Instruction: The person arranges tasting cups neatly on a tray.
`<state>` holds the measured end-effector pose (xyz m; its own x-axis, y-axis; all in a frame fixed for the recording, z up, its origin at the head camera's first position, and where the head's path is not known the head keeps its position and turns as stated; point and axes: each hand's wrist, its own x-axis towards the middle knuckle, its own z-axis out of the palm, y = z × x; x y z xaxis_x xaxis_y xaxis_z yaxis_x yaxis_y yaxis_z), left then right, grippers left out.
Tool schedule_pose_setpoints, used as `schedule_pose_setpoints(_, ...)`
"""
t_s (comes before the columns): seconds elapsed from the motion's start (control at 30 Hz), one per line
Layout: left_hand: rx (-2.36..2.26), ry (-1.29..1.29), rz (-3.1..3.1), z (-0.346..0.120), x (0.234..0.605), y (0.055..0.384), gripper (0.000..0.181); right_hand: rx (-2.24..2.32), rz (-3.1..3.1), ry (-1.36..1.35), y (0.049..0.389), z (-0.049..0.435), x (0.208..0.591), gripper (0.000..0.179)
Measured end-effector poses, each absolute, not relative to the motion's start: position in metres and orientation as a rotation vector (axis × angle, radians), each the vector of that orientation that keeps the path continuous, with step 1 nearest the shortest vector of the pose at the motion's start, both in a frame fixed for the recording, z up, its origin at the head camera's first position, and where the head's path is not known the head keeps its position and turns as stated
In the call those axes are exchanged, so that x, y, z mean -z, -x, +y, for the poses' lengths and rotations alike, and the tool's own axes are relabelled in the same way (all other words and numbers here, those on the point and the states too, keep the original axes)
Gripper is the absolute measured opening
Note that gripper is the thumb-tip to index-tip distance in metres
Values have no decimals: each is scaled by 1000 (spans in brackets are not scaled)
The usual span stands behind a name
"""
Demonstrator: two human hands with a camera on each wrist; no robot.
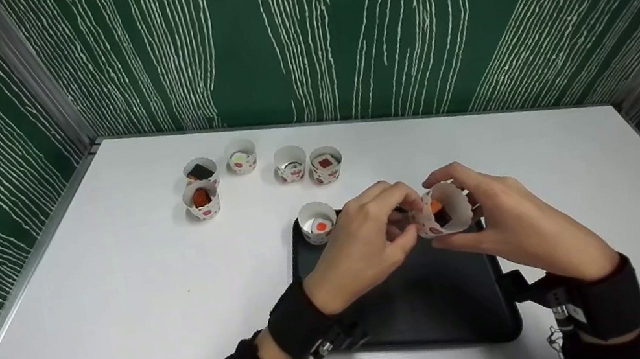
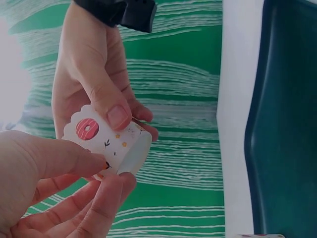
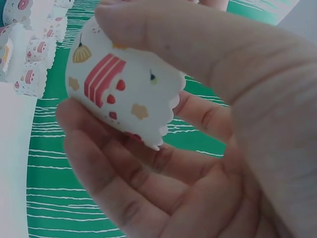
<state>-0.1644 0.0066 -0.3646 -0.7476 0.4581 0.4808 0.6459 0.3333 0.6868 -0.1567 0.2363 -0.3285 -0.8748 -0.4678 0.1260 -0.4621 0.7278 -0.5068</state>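
Observation:
Both hands hold one paper baking cup (image 1: 459, 201) above the black tray (image 1: 440, 303). It is white, scallop-rimmed and printed with cakes and a doughnut; an orange and a dark piece (image 1: 441, 214) show inside. My right hand (image 1: 511, 215) grips its right side, thumb on the printed wall (image 3: 111, 84) and fingers beneath in the right wrist view. On the other side, my left hand (image 1: 364, 241) pinches the wall between thumb and fingers, as the left wrist view (image 2: 109, 148) of the cup shows. Another baking cup (image 1: 311, 233), with an orange-marked white piece inside, stands at the tray's far left corner.
Several more baking cups stand farther back on the white table: two at the left (image 1: 203, 210), one near the middle (image 1: 243, 163), and a pair (image 1: 327, 175) to its right. Green walls (image 1: 243, 41) with white streaks enclose the table's back and sides.

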Motion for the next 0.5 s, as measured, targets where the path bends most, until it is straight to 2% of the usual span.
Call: schedule_pose_setpoints(0.5, 1321, 1092, -2408, 9, 366, 164, 18, 867, 2864, 802, 160, 235, 333, 54)
